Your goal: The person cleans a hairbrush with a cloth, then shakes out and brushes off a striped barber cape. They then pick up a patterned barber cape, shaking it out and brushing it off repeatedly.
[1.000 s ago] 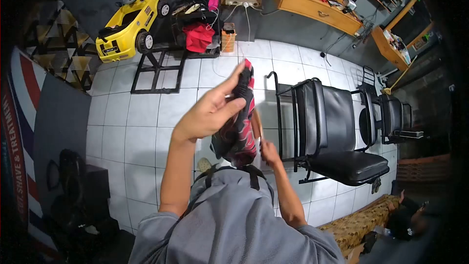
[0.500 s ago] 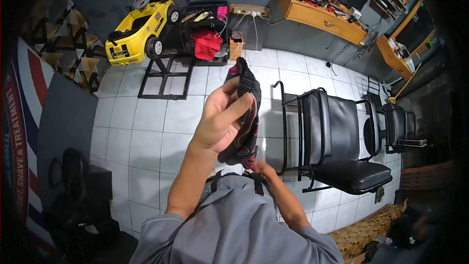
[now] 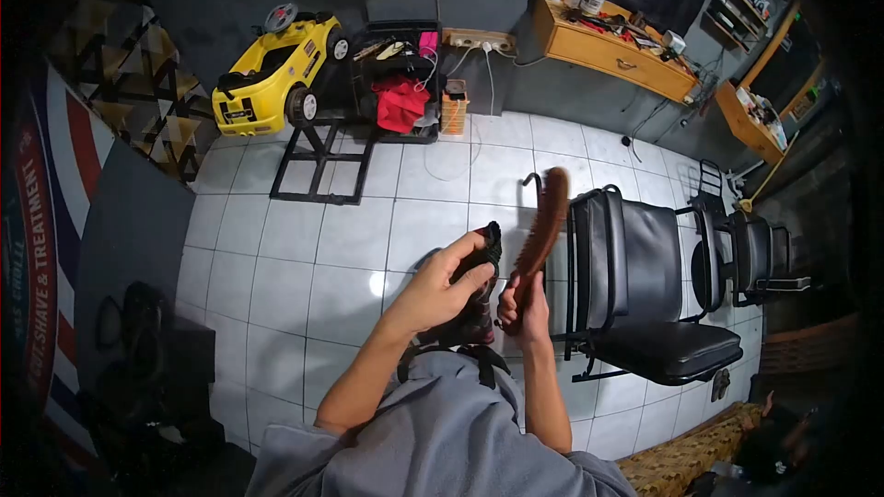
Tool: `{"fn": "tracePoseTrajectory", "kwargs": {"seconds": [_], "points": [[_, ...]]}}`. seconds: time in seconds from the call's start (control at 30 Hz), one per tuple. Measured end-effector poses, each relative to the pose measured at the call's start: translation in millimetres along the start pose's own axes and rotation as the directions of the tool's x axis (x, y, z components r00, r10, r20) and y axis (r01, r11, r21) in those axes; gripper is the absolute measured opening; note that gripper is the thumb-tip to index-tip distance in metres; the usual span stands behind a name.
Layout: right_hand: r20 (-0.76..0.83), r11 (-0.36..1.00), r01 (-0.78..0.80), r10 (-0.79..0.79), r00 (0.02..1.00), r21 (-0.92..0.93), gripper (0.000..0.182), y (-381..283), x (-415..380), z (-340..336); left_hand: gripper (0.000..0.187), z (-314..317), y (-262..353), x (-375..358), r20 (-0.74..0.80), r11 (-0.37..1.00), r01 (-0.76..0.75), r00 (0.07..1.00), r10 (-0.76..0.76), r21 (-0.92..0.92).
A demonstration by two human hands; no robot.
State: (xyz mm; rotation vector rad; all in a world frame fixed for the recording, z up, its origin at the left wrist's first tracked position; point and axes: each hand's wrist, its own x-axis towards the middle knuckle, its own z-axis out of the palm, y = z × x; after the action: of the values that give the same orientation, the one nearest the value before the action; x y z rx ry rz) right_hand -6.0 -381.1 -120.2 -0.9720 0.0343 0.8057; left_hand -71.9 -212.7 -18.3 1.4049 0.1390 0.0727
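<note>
My left hand (image 3: 440, 287) pinches the top edge of a dark patterned cloth (image 3: 477, 311), which hangs down in front of my body. To its right, my right hand (image 3: 527, 311) is closed round the handle of a brown brush (image 3: 545, 221). The brush stands nearly upright, with its bristles facing left towards the cloth. Brush and cloth are apart. Part of the cloth is hidden behind my left hand.
Black padded chairs (image 3: 654, 258) stand at the right. A black metal frame (image 3: 322, 164) lies on the tiled floor near a yellow toy car (image 3: 276, 74). Beyond are an open case (image 3: 368, 83) and a wooden wall drawer (image 3: 612, 51). Someone's arm shows at lower right.
The brush has come into view, raised in my right hand. My left hand has moved lower with the cloth. The view has shifted slightly.
</note>
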Motion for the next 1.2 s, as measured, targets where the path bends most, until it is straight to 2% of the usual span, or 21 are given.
{"fn": "tracePoseTrajectory", "kwargs": {"seconds": [0.07,0.13,0.17,0.2,0.27,0.33,0.43,0.5,0.53,0.6,0.67,0.7,0.73,0.8,0.87,0.93,0.97,1.03,1.07,1.13,1.2], "points": [[0.124,0.997,0.075,-0.073,0.99,-0.018,0.047,-7.0,-13.2,8.1,0.009,1.1,8.1,1.6,0.006,0.987,-0.06,0.998,0.06,0.151],[0.13,0.95,0.125,-0.09,0.987,-0.287,0.05,15.0,-15.5,7.6,0.01,4.9,10.7,2.1,-0.009,0.949,-0.161,0.985,0.17,0.271],[0.224,0.867,0.287,-0.209,0.952,-0.408,0.049,29.1,-12.2,2.8,0.013,5.6,13.6,5.0,0.016,0.918,-0.266,0.962,0.273,0.294],[0.239,0.84,0.325,-0.241,0.941,-0.433,0.044,61.6,0.1,-21.8,0.015,4.4,17.7,4.8,0.031,0.939,-0.255,0.967,0.254,0.23],[0.267,0.455,0.263,-0.057,0.962,-0.851,0.044,79.5,9.6,-56.2,0.017,3.8,27.3,2.2,0.062,0.969,-0.225,0.974,0.22,0.101],[0.397,0.03,0.398,-0.049,0.917,-0.917,0.046,132.9,24.0,-125.5,0.017,2.8,33.0,3.2,0.037,0.957,-0.283,0.959,0.281,0.056],[0.057,0.037,0.056,0.021,0.998,-0.998,0.048,174.3,16.5,-193.8,0.019,-2.1,30.5,9.3,0.081,0.906,-0.418,0.907,0.413,0.063],[-0.119,0.015,-0.119,0.021,0.993,-0.993,0.048,187.3,28.1,-219.3,0.032,-5.5,26.1,11.5,0.086,0.855,-0.406,0.912,0.401,0.322],[-0.175,0.273,-0.176,0.029,0.984,-0.946,0.047,183.7,30.6,-219.2,0.039,-6.1,18.9,12.8,0.088,0.809,-0.389,0.916,0.392,0.44],[-0.274,0.712,-0.25,0.084,0.958,-0.656,0.049,116.5,21.0,-151.2,0.047,-2.1,-5.3,15.6,0.085,0.872,-0.329,0.944,0.32,0.362],[-0.183,0.91,-0.066,-0.011,0.983,-0.409,0.048,54.2,8.2,-79.5,0.049,3.7,-10.5,12.9,0.073,0.849,-0.321,0.944,0.321,0.419],[-0.23,0.94,0.029,-0.113,0.967,-0.341,0.047,28.7,-0.1,-40.2,0.053,5.6,-9.1,11.9,0.069,0.833,-0.292,0.953,0.295,0.47],[-0.154,0.983,0.069,-0.096,0.983,-0.172,0.047,12.0,-9.5,-23.1,0.055,5.9,-3.7,11.1,0.073,0.861,-0.233,0.972,0.225,0.451],[-0.05,0.992,0.114,-0.116,0.992,-0.052,0.049,-8.8,-26.8,5.4,0.059,5.4,8.1,11.8,0.089,0.903,-0.122,0.992,0.093,0.413],[0.01,0.893,0.211,-0.226,0.974,-0.397,0.051,-2.7,-28.1,18.2,0.059,3.4,-6.7,15.0,0.136,0.952,-0.218,0.972,0.192,0.217],[0.118,0.954,0.141,-0.114,0.987,-0.263,0.045,16.8,-19.1,7.0,0.06,4.0,-6.9,14.5,0.108,0.969,-0.241,0.963,0.246,-0.057],[0.192,0.785,0.346,-0.288,0.938,-0.515,0.042,31.2,-5.7,-1.5,0.062,1.6,7.0,9.0,0.13,0.983,-0.123,0.981,0.14,-0.136],[0.351,0.324,0.502,-0.424,0.835,-0.802,0.035,67.9,18.0,-35.4,0.065,-4.3,12.7,11.3,0.069,0.95,-0.219,0.968,0.239,-0.221],[0.082,0.086,0.1,-0.188,0.979,-0.991,0.035,87.6,23.1,-57.3,0.065,-6.9,15.7,11.8,0.035,0.935,-0.259,0.961,0.276,-0.243],[-0.133,-0.231,-0.112,0.078,0.988,-0.966,0.042,124.7,30.4,-109.4,0.066,-5.6,24.6,10.0,-0.018,0.887,-0.256,0.963,0.271,-0.383],[-0.231,-0.213,-0.212,0.069,0.971,-0.954,0.049,155.1,33.9,-155.7,0.072,-8.3,18.8,10.9,-0.024,0.871,-0.199,0.977,0.211,-0.45]]}}
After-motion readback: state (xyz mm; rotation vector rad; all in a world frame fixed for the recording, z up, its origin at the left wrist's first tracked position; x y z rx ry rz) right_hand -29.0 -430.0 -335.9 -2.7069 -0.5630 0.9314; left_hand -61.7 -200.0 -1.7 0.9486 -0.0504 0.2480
